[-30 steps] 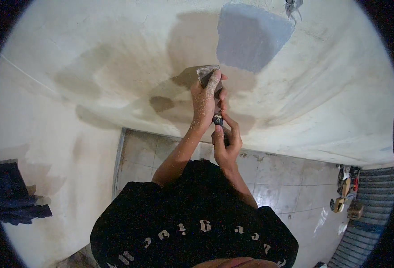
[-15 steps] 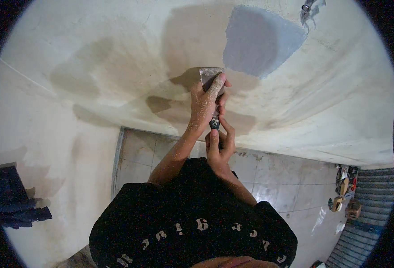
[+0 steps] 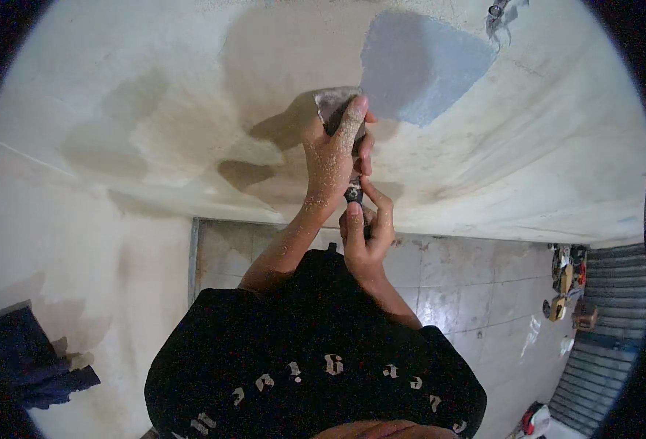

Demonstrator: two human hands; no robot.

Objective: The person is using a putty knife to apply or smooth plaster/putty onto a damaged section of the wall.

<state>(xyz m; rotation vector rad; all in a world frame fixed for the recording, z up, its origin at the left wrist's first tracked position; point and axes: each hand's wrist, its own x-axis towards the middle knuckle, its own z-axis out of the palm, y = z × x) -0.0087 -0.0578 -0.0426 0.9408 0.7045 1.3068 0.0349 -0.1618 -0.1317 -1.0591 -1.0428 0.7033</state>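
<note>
Both my hands are on a scraper (image 3: 332,110) with a wide metal blade and a dark handle. Its blade edge lies at the pale wall (image 3: 184,44), just left of a grey-blue patch (image 3: 425,69). My left hand (image 3: 330,157) wraps around the blade part, thumb along its face, and light dust specks cover its back and the wrist. Lower down, my right hand (image 3: 367,238) grips the handle, its thumb and forefinger closed on it. Part of the handle is hidden by the fingers.
A tiled floor (image 3: 469,293) lies below the wall. Dark cloth (image 3: 34,351) hangs at the left. Several tools and boxes (image 3: 561,293) stand on the right beside a ribbed shutter (image 3: 612,322). A small fixture with loose wires (image 3: 496,14) sticks out at the upper right.
The scraper and my left hand have moved up the wall and slightly left, and the blade has tilted a little. My right hand has stayed on the handle. The view has shifted slightly.
</note>
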